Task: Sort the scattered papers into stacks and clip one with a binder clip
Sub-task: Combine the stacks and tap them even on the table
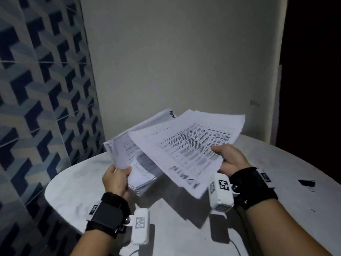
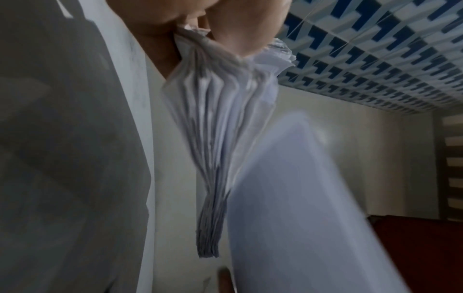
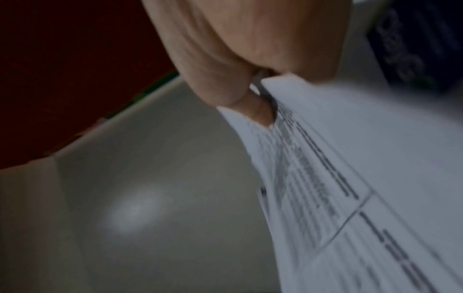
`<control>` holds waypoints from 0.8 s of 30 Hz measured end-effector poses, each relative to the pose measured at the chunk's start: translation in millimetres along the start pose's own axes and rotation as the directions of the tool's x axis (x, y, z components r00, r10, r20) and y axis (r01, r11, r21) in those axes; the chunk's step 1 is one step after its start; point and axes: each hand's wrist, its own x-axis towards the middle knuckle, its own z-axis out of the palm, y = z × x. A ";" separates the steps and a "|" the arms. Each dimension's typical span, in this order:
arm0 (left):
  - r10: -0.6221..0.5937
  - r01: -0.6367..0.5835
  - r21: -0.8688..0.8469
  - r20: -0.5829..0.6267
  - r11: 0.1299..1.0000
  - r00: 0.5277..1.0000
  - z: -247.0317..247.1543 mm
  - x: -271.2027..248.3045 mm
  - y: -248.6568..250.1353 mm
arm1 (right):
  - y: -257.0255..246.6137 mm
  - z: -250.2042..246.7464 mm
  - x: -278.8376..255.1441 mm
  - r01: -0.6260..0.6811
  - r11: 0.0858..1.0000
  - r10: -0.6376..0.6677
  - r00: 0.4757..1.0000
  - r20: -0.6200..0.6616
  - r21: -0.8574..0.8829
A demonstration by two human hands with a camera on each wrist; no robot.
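Note:
My left hand (image 1: 118, 177) grips the near corner of a thick stack of printed papers (image 1: 134, 156), held up above the white table (image 1: 77, 178). The left wrist view shows that stack's fanned edges (image 2: 215, 138) pinched under my thumb. My right hand (image 1: 227, 157) pinches a thinner sheaf of printed sheets (image 1: 190, 145) by its right edge, thumb on top; it overlaps the left stack from above. In the right wrist view my right hand's fingers (image 3: 238, 59) clamp the sheets (image 3: 350, 178). A black binder clip (image 1: 306, 182) lies on the table at the far right.
A patterned blue tile wall (image 1: 40, 89) stands to the left and a plain pale wall (image 1: 175, 61) behind the table. A dark doorway (image 1: 313, 71) is on the right. A cable runs over the table's near edge (image 1: 236, 244).

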 end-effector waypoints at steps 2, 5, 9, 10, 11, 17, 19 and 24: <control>-0.023 0.023 -0.004 0.028 1.000 0.999 9.8 -9.5 -8.9 | 17.3 15.0 5.4 0.008 1.000 -0.006 0.997 -0.080 0.025; -0.081 0.083 -0.042 0.047 0.996 0.996 17.6 -18.5 -18.6 | 34.0 25.8 7.0 0.000 0.999 0.004 0.994 -0.107 0.035; -0.151 0.157 -0.104 0.066 0.982 0.986 19.1 -23.0 -28.0 | 43.6 17.8 8.5 -0.024 1.000 0.025 0.995 -0.094 0.010; -0.167 0.175 -0.119 0.078 0.977 0.983 19.7 -24.7 -31.1 | 44.5 15.1 7.9 -0.036 0.999 0.035 0.996 -0.077 -0.008; -0.181 0.192 -0.129 0.090 0.973 0.979 20.4 -28.1 -33.4 | 45.6 13.0 7.9 -0.063 0.998 0.062 0.996 -0.062 -0.020; -0.227 0.254 -0.089 0.238 0.963 0.944 25.6 -41.6 -46.8 | 46.9 6.7 12.0 -0.072 0.996 0.067 0.995 -0.075 -0.055; -0.243 0.273 -0.051 0.323 0.961 0.915 26.5 -44.7 -49.9 | 43.0 2.3 12.4 -0.035 0.996 0.026 0.994 -0.104 -0.083; -0.362 0.415 -0.001 0.488 0.910 0.794 5.5 -30.6 -33.9 | 13.9 -18.1 1.5 0.169 0.971 -0.190 0.974 -0.120 -0.166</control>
